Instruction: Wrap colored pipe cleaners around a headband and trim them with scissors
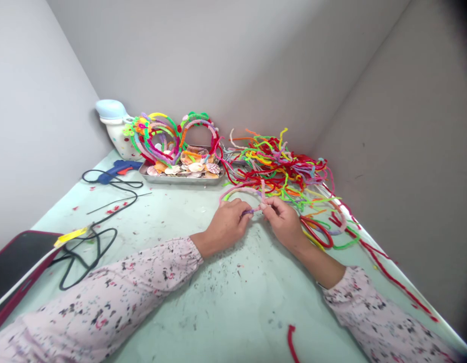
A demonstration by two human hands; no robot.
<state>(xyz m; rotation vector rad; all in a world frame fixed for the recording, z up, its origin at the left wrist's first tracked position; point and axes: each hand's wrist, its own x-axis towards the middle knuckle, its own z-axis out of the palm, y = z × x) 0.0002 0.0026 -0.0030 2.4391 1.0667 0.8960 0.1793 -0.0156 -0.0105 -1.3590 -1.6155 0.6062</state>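
Both my hands meet over the middle of the table around a pastel headband (245, 190) wrapped in fuzzy pipe cleaner. My left hand (229, 224) is closed on its near side, where a purple stretch shows at the fingers. With thumb and fingertips, my right hand (282, 217) pinches a pink pipe cleaner (262, 187) at the band; one end of it sticks up. Just behind my right hand lies a tangled heap of colourful pipe cleaners (271, 161). Beside my right wrist are loops of a red band (320, 227).
A metal tray (180, 179) holds seashells (195, 167) and several finished headbands (199, 121). Left of it are a white bottle with a blue lid (118, 131) and a blue glue gun (114, 171) with a black cord (116, 237). A dark tablet-like object (17, 262) lies at left.
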